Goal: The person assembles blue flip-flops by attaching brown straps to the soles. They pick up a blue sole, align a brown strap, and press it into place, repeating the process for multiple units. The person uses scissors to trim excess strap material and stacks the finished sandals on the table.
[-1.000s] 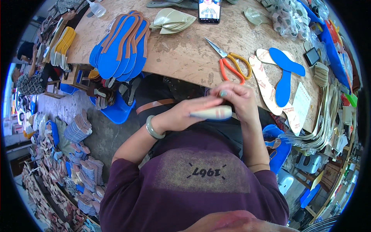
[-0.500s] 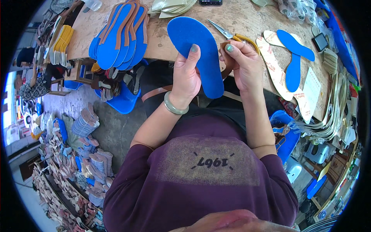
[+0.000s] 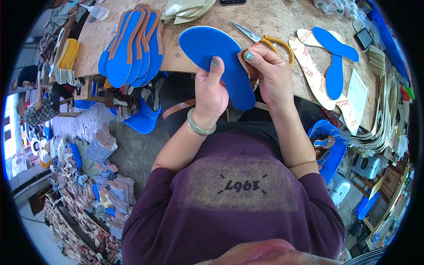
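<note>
A blue insole (image 3: 207, 43) with a pale edge is held up over my lap, its wide end toward the table. My left hand (image 3: 211, 92) grips it at the near side, thumb flat on the blue face and fingers beneath. Between thumb and fingertips, my right hand (image 3: 273, 75) pinches the end of a brown leather strip (image 3: 248, 66). That end lies against the insole's right edge, near its middle. The rest of the strip is partly hidden behind the right hand and the insole. Just beyond, on the table, rest scissors (image 3: 269, 42) with yellow handles.
Several blue insoles with brown strips (image 3: 128, 48) lie overlapped at the table's left. Two blue insoles (image 3: 335, 79) rest crossed on the right, by white printed pieces (image 3: 309, 70). Blue bins (image 3: 145, 119) stand below the table. A stack of yellow-topped pieces (image 3: 69, 55) sits far left.
My right hand has brought the strip's end leftward and up onto the insole's edge. The insole has shifted slightly left and tilted. My left hand keeps its grip.
</note>
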`<state>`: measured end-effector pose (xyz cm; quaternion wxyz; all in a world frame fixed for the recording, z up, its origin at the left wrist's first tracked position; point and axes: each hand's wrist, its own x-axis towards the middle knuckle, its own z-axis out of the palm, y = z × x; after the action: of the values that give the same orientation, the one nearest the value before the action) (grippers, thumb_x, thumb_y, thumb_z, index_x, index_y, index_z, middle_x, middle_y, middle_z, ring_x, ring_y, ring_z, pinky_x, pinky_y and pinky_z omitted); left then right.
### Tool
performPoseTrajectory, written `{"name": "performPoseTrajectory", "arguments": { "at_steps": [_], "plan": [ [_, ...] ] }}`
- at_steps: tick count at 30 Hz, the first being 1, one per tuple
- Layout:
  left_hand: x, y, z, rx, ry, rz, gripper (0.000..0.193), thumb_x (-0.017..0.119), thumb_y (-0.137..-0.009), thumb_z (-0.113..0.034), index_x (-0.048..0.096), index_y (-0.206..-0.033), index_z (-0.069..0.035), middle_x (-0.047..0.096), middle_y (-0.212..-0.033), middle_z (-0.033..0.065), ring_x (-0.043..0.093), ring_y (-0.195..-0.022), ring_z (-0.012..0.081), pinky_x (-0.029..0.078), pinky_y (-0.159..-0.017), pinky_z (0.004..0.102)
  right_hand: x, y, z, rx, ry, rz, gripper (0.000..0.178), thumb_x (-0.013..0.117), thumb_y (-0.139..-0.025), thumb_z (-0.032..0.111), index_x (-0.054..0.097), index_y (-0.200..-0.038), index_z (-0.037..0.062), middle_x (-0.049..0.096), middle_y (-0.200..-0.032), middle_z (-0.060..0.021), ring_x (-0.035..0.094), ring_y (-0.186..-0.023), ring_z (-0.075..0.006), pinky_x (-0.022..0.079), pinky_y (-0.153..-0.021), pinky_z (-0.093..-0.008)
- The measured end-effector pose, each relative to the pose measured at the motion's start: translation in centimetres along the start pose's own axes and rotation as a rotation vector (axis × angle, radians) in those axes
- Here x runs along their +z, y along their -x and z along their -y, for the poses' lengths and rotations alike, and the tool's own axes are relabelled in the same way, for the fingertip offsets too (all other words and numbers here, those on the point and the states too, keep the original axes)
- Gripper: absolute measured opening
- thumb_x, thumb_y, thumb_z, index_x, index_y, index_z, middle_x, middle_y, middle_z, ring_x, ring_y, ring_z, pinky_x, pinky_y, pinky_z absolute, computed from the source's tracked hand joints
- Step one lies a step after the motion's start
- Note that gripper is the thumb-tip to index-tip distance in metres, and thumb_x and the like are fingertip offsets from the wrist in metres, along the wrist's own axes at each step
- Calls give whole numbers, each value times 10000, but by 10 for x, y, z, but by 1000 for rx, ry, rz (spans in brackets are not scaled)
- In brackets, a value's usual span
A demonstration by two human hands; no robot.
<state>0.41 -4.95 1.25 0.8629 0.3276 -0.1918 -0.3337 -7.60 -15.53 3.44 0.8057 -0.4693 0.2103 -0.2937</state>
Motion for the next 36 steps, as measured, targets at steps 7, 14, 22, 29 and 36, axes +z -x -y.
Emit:
{"name": "performPoseTrajectory", "arguments": {
  "at_steps": [7, 14, 22, 29, 36],
  "plan": [
    [3, 6, -5, 90, -121, 60, 258, 554, -948, -234, 536, -1150, -74, 598, -1055, 41, 578, -996, 150, 473, -881, 324, -4, -1, 6, -9, 76, 153, 124, 696, -825, 118, 702, -885, 9, 645, -823, -23, 598, -720, -79, 480, -664, -198],
    [-1, 8, -35, -48, -601, 172, 271, 565, -948, -213, 565, -1133, -15, 616, -996, 43, 579, -917, 109, 465, -822, 260, -9, -5, 22, -135, 436, 394, 139, 682, -826, 111, 694, -867, -21, 597, -829, -14, 556, -724, -80, 434, -620, -214],
    [13, -9, -22, 34, -216, 15, 516, 414, -990, -375, 416, -1292, 43, 538, -1236, 192, 509, -1170, 259, 399, -1004, 396, 14, 7, -14, -19, 364, 151, 251, 609, -909, 158, 658, -1087, -13, 676, -1022, -90, 609, -928, -112, 480, -804, -248],
    [10, -14, -26, 66, -69, -37, 534, 472, -970, -392, 414, -1278, 40, 587, -1038, 148, 591, -972, 225, 469, -909, 373, 6, 14, -23, -74, 198, 37, 187, 676, -859, 118, 698, -987, -16, 692, -886, -53, 610, -799, -73, 487, -722, -209],
    [10, -10, -36, 144, -103, -121, 514, 473, -970, -394, 432, -1252, 33, 549, -929, 95, 555, -814, 164, 506, -807, 361, 15, 28, -21, 192, 147, 34, 179, 700, -843, 141, 711, -958, 3, 678, -827, -21, 584, -726, -51, 473, -654, -189]
  ]
}}
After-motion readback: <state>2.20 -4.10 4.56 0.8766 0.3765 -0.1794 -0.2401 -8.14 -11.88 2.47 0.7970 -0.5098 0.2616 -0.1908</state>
